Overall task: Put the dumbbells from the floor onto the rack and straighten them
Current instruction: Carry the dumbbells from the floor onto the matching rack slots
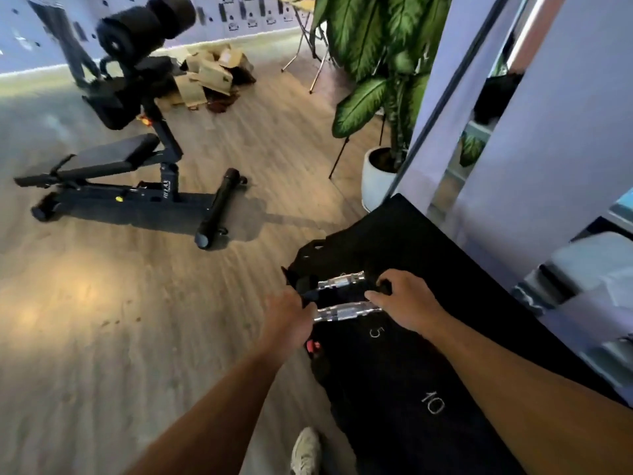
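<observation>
Two dumbbells lay side by side on the black rack (428,255), nearer dumbbell (346,311) beside its "5" mark, farther dumbbell (339,282) just beyond; left hand (289,318) and right hand (404,301) each curled round an end, apparently straightening; no dumbbell showed on the floor (137,320) beside the rack

My head camera is looking forward and down, close over the rack (411,354); the floor (137,320) is stretching beyond.

Black rack (404,371) — two dumbbells (346,311) rest on it.
</observation>
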{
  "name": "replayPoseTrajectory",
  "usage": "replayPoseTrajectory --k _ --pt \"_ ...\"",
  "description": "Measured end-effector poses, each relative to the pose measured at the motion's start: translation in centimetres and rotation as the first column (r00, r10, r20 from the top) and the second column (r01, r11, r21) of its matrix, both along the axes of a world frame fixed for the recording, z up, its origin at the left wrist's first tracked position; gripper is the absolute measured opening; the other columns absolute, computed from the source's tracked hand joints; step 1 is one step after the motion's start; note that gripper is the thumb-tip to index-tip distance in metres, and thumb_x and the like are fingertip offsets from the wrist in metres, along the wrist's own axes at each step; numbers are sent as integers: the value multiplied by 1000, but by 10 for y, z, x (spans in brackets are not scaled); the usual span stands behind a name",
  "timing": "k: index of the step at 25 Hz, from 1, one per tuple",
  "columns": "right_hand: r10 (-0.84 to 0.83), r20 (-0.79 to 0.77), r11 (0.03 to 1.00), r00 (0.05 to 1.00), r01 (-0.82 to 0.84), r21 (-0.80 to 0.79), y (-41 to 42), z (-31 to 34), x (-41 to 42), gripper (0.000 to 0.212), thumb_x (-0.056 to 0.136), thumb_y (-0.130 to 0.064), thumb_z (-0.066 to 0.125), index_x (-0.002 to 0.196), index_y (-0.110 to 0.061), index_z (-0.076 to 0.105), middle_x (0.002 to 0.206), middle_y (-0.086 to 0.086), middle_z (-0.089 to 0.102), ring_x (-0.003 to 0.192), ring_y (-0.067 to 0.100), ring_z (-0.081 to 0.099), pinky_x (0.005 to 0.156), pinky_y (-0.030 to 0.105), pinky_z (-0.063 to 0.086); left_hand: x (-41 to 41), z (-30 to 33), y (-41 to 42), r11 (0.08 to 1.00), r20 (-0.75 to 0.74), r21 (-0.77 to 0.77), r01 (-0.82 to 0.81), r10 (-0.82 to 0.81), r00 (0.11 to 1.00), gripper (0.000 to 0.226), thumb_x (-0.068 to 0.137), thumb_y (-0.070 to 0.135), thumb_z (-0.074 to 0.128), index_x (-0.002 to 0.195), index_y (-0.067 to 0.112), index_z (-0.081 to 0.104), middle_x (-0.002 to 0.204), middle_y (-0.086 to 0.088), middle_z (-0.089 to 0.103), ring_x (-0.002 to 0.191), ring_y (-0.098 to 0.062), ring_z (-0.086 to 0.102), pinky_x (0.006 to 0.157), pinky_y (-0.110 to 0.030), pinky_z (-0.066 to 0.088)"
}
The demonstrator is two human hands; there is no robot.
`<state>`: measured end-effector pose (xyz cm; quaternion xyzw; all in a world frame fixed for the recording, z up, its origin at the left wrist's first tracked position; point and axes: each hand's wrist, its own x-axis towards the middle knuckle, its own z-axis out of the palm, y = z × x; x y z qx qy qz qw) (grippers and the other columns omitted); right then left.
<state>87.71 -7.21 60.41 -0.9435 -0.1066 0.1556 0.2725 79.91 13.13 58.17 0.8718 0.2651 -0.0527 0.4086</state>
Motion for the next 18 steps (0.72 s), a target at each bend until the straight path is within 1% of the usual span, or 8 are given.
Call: replayPoseTrajectory --k 2,5,7,10,12,13,16,18 --pt "-66 -23 997 998 65 -37 -8 -14 16 30 91 -41 71 110 -20 61 94 -4 59 78 5 55 59 20 39 26 -25 -7 998 -66 16 60 -59 996 31 98 29 57 115 3 58 113 -19 64 102 -34 64 75 -34 44" --pt "-174 -72 978 982 163 -130 -16 -41 35 38 89 -43 72 116 -19 60 104 0 60 87 13 59 70 28 48 55 -62 -17 990 -187 2 144 -141 972 31 99 37 53 110 8 54 115 -19 59 99 -35 62 77 -40 49" --pt "-201 -93 964 975 180 -193 -18 -60 46 44 88 -46 73 120 -20 58 111 1 58 96 16 59 78 31 51 68 -83 -23 971 -238 32 235 -221 946 28 100 38 50 100 10 52 111 -20 63 101 -39 61 87 -48 51" --pt "-182 -107 962 978 154 -225 -15 -82 58 51 86 -46 74 125 -17 56 118 4 57 107 23 58 89 38 53 79 -105 -26 941 -302 69 332 -297 906 24 104 33 45 94 10 45 103 -18 66 108 -42 59 102 -51 42" --pt "-191 -129 956 973 155 -248 -12 -96 63 49 87 -44 74 122 -14 56 120 7 57 112 26 55 93 42 52 87 -117 -26 912 -347 103 397 -341 874 22 106 30 43 94 11 43 84 -8 57 109 -40 59 106 -50 35" --pt "-196 -135 954 971 157 -257 -10 -101 65 48 87 -44 74 120 -14 56 120 8 57 114 27 54 93 42 52 89 -121 -25 894 -361 119 432 -366 858 21 106 29 42 96 12 44 81 -5 52 108 -39 59 107 -49 34" --pt "-206 -101 945 973 170 -281 -2 -110 70 40 88 -41 74 109 -13 54 113 8 57 113 29 52 90 43 52 94 -127 -21 818 -383 204 537 -439 813 27 108 27 39 109 8 58 101 -12 60 111 -37 58 102 -46 35" --pt "-214 -86 942 973 182 -283 4 -110 73 40 87 -40 75 104 -11 53 112 10 56 112 30 52 89 43 52 95 -131 -18 816 -371 224 533 -434 821 32 107 29 40 109 6 63 110 -15 65 111 -36 57 99 -44 39"
